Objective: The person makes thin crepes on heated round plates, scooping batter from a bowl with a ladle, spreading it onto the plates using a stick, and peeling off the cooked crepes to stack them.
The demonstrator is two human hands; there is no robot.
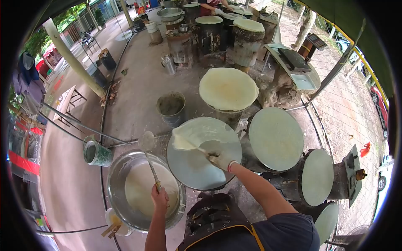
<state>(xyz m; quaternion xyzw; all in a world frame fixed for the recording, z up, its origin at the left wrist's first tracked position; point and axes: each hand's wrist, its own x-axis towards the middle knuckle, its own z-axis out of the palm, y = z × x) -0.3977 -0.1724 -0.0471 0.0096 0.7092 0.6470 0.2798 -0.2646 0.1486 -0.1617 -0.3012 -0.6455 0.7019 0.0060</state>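
Observation:
My left hand [160, 198] grips the handle of a ladle [152, 168], whose round bowl is raised past the far rim of a large metal basin [113, 188]. Pale batter [144, 188] lies in the basin. My right hand [220, 161], in a light glove, is closed around the thin handle of a batter spreader [201, 149]. Its far end rests in a thick patch of pale batter at the upper left of a round griddle [188, 171]. A thin layer of batter coats the griddle's far part; the near part looks grey and bare.
Round griddles with pale sheets stand ahead [229, 90] and to the right [276, 138]. A dark bucket [171, 108] stands beyond the griddle, a green bucket [97, 154] at left. A white tub [119, 224] sits beside the basin. Another person [211, 9] works at the back.

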